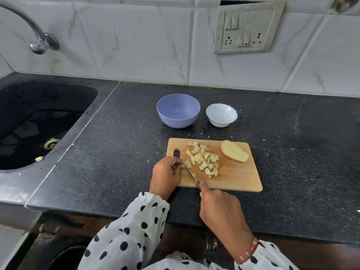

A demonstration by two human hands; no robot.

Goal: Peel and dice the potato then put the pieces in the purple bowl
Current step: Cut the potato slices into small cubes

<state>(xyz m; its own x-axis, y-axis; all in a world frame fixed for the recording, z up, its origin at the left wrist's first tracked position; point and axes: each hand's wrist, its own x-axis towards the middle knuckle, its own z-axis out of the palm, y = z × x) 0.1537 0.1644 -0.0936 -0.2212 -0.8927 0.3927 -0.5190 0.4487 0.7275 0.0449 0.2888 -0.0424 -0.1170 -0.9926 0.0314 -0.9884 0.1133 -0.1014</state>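
Note:
A wooden cutting board [236,177] lies on the black counter. Several pale potato cubes [204,160] are heaped on its middle. A peeled potato half [234,153] lies cut side down at the board's far right corner. My left hand [167,172] sits at the board's left edge, its curled fingers pinching a small potato piece [187,164]. My right hand [220,208] grips a knife [192,175], whose blade rests on the board beside that piece. The purple bowl [178,111] stands behind the board and holds nothing.
A white scalloped bowl [221,115] stands to the right of the purple one. A black sink [31,121] with a tap [37,38] is at the left, a scrap near its drain. The tiled wall behind carries a switch panel [246,29].

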